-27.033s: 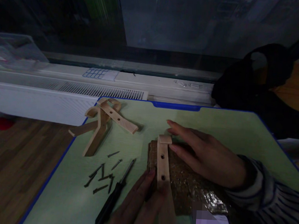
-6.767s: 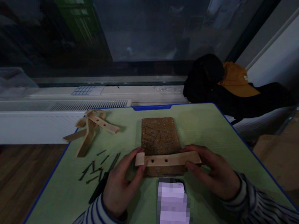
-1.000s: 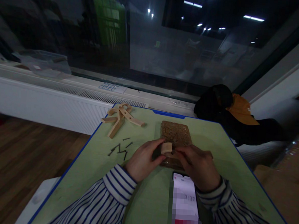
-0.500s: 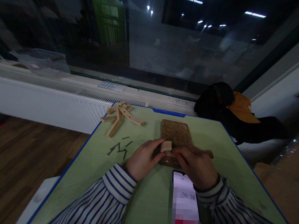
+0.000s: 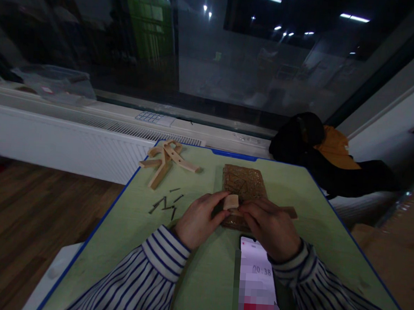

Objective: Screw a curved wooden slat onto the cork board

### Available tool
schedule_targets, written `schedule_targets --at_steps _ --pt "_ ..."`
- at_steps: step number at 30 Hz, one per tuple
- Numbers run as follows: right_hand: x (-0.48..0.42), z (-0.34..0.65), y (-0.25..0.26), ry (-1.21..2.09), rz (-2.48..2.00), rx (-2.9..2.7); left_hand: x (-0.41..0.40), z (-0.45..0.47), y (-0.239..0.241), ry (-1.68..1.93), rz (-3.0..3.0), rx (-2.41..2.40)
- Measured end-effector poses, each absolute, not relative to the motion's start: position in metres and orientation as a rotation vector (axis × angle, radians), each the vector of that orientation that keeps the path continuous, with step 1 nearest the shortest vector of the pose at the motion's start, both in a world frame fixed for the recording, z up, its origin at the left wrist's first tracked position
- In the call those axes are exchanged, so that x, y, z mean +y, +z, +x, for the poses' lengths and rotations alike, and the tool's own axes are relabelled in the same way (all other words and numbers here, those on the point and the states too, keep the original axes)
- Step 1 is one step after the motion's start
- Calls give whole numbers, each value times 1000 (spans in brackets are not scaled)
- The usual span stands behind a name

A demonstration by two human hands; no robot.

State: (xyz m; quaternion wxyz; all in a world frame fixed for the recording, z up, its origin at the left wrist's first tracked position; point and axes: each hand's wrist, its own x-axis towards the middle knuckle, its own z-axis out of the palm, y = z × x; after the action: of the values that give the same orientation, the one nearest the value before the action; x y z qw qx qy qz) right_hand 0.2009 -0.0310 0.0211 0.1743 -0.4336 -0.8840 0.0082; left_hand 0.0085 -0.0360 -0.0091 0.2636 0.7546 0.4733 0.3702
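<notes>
My left hand [image 5: 203, 218] is closed on a pale wooden piece [image 5: 231, 202], thumb below and fingers above its end. My right hand [image 5: 271, 224] is pinched at the same piece, fingertips close to its middle; whatever lies between them is hidden. A wooden end [image 5: 290, 212] shows past my right knuckles, though I cannot tell whether it belongs to the same piece. Under both hands lies a brown block wrapped in shiny clear film [image 5: 244, 179]. Several dark screws [image 5: 165, 203] are scattered left of my left hand.
Curved wooden pieces with holes [image 5: 171, 160] are heaped at the table's far left corner. A phone showing a timer [image 5: 259, 275] lies near my right wrist. Beyond the blue-edged green table [image 5: 198, 290] are a radiator [image 5: 105, 144], a plastic box [image 5: 62, 85] and a cap [image 5: 337, 146].
Both hands stay nearly in place at the wooden piece. The right fingertips have shifted very slightly, and a small dark spot beside them is less visible now.
</notes>
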Motion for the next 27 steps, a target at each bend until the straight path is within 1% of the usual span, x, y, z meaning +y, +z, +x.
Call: schedule_targets --at_steps 27 --pt "-32 200 25 -29 -1190 -2567 -36 7 -7 960 2050 1281"
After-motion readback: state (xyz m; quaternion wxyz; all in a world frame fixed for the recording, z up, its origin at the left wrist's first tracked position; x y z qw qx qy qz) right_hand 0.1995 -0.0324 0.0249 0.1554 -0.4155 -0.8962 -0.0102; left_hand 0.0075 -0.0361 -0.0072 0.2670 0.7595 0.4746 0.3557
